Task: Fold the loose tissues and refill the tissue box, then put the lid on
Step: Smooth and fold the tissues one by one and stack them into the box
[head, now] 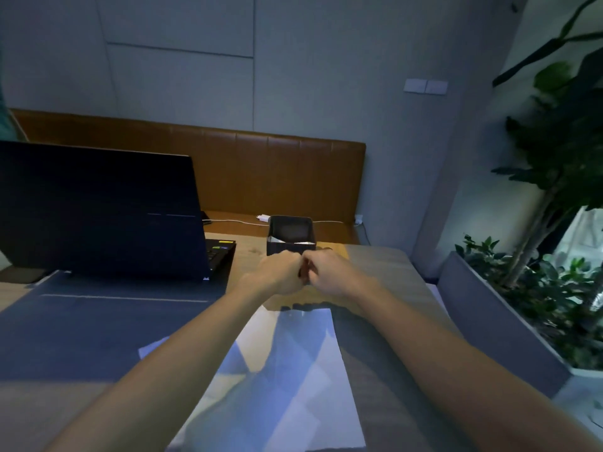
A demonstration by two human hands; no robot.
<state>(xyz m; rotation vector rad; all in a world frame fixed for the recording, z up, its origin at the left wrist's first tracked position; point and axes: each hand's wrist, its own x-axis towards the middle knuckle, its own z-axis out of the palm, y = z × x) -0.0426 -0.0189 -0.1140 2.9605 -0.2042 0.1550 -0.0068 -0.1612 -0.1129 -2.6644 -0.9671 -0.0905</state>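
Loose tissues lie beneath both forearms; left hand and right hand, curled shut together, contents indiscernible, should square edges before filling the tissue box just beyond.

Matt wood-grain table, thin white paper tissues, matt dark box, smooth tan leather-look bench, matt laptop

An open dark laptop on a wooden table, brown bench behind, leafy plants at right.
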